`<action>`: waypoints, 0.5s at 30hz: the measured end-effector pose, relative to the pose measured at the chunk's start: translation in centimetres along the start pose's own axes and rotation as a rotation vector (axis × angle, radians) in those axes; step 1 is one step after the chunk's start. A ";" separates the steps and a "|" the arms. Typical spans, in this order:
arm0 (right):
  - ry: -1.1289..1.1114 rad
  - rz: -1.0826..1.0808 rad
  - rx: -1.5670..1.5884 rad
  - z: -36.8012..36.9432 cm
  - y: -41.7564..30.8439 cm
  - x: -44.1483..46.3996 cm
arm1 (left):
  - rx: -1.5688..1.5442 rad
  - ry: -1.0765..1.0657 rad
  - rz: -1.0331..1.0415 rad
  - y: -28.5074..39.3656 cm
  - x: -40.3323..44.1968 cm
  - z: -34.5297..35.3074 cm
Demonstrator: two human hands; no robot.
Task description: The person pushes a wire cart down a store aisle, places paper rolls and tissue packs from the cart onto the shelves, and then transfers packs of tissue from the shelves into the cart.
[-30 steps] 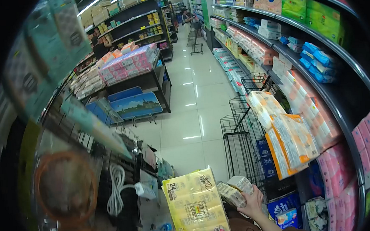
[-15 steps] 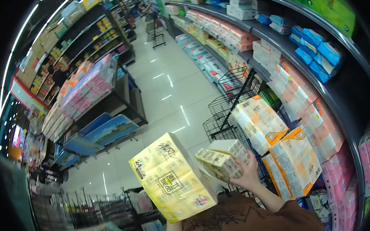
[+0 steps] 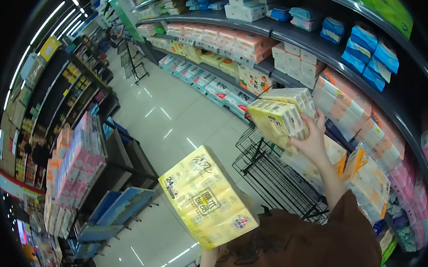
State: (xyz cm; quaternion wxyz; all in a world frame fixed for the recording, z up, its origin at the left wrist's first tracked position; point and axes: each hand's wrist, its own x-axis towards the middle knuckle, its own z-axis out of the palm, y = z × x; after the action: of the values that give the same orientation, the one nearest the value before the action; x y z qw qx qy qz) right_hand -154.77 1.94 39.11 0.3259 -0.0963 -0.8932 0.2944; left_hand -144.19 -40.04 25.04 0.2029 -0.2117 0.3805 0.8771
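Observation:
A large yellow tissue package (image 3: 207,199) is held low in front of my body. My left hand (image 3: 209,254) is under its lower edge, with the fingers hidden behind the package. My right hand (image 3: 313,135) is raised and wrapped round the right side of smaller yellow tissue packs (image 3: 277,118), tilted beside the shelf. Below these packs stands a black wire cart (image 3: 269,179). Orange and white tissue packages (image 3: 364,176) lie to the right of my right forearm.
Shelves (image 3: 266,27) with blue, white and pink packs curve along the right. A display table (image 3: 113,151) with pink packages stands at the left, blue folded boards (image 3: 118,206) beside it. Another cart (image 3: 133,65) and a person (image 3: 117,33) are far down the aisle.
My right hand has lifted the smaller yellow packs up and away from the large package, towards the shelf. The view has turned to the right, and the large package remains held low.

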 end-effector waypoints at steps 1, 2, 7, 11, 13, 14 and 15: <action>0.002 -0.037 -0.167 1.6 0.0 1.6 | 0.010 -0.009 -0.011 1.6 1.2 -0.4; 0.032 -0.093 -0.193 3.2 -0.2 2.9 | 0.013 -0.011 -0.018 3.2 2.5 -1.0; -0.136 -0.239 -0.549 13.7 3.5 3.1 | 0.054 0.014 -0.072 10.1 7.2 -3.0; -0.177 -0.232 -0.588 21.1 3.9 1.2 | 0.112 0.020 -0.106 14.7 11.3 -3.1; -0.158 -0.158 -0.599 23.3 2.9 1.4 | 0.141 0.028 -0.120 16.5 13.1 -2.8; -0.139 -0.122 -0.609 23.9 2.5 2.0 | 0.154 0.023 -0.119 16.9 14.3 -2.2; -0.119 -0.084 -0.617 24.6 2.0 2.8 | 0.165 0.015 -0.139 17.6 15.5 -1.9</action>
State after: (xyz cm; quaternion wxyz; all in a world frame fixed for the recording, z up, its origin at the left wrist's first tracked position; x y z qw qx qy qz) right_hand -172.67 -6.75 24.32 0.2402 -0.1361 -0.9611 0.0008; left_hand -165.76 -49.46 25.93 0.2772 -0.2268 0.4374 0.8249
